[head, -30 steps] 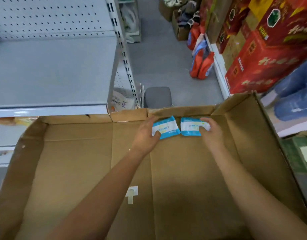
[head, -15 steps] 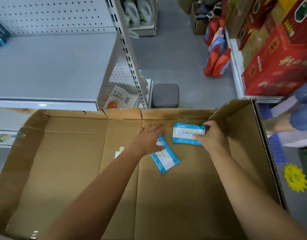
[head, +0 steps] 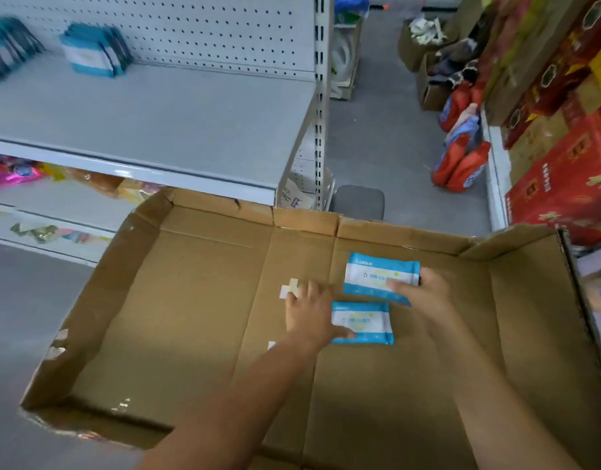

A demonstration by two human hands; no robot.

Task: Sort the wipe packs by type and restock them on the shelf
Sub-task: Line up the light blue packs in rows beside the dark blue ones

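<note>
Inside the cardboard box (head: 197,300), right of centre, are the only two wipe packs visible in it. My right grip (head: 424,293) is clenched on the right end of the upper pack (head: 370,273), thumb across its face, so the pack can come out flat. My left grip (head: 307,315) is released, fingers spread on the cardboard and only the thumb resting on the left edge of the lower pack (head: 366,322), which I judge steadies it for pickup. Both carry the same blue-and-white print as the stocked packs (head: 92,54) standing at the back of the shelf (head: 156,130), so that row is their likely destination.
</note>
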